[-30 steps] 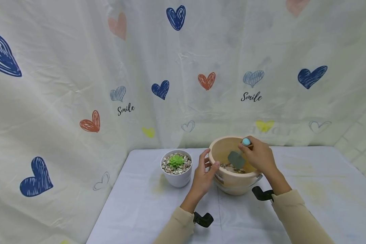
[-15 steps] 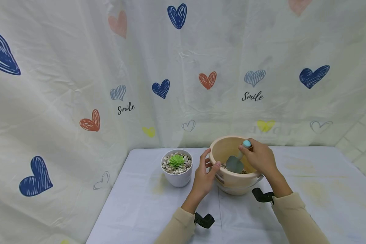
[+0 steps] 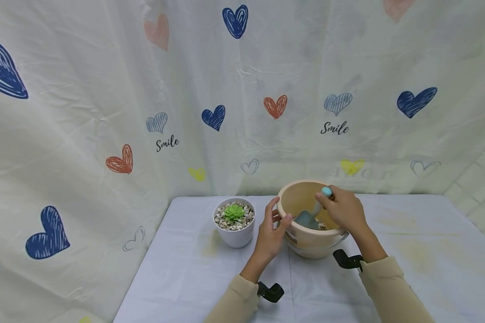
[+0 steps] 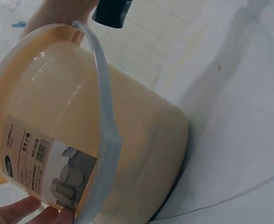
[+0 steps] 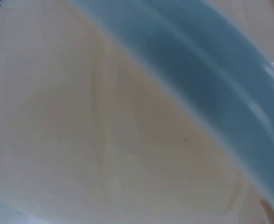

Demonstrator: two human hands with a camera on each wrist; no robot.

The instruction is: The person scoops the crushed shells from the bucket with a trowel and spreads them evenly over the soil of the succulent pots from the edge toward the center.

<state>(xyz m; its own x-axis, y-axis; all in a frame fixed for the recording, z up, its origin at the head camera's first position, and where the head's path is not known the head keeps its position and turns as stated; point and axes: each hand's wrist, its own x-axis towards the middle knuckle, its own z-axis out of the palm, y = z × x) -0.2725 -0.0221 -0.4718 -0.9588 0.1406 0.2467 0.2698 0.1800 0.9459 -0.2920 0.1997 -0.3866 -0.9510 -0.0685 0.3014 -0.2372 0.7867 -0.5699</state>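
A peach plastic bucket (image 3: pixel 309 244) stands on the table, its bail handle (image 4: pixel 109 116) hanging down the side. My left hand (image 3: pixel 270 234) holds the bucket's left side, thumb at the rim and fingers along the outside. The left wrist view shows those fingers (image 4: pixel 21 211) beside a printed label (image 4: pixel 38 158). Inside the bucket, my right hand (image 3: pixel 345 210) grips a small trowel by its pale blue-ended handle. The trowel's grey-green blade (image 3: pixel 306 220) dips low among small pebbles (image 3: pixel 322 226), its tip hidden by the front rim. The bucket's wall and bail handle (image 5: pixel 188 70) fill the right wrist view.
Left of the bucket stands a white pot (image 3: pixel 235 237) of pebbles with a green succulent (image 3: pixel 234 213). A white cloth covers the table (image 3: pixel 178 278). Behind it hangs a heart-printed curtain (image 3: pixel 85 125).
The trowel blade has gone lower and leftward in the bucket, its handle tilting more upright. My right hand has dropped slightly. My left hand stays at the rim.
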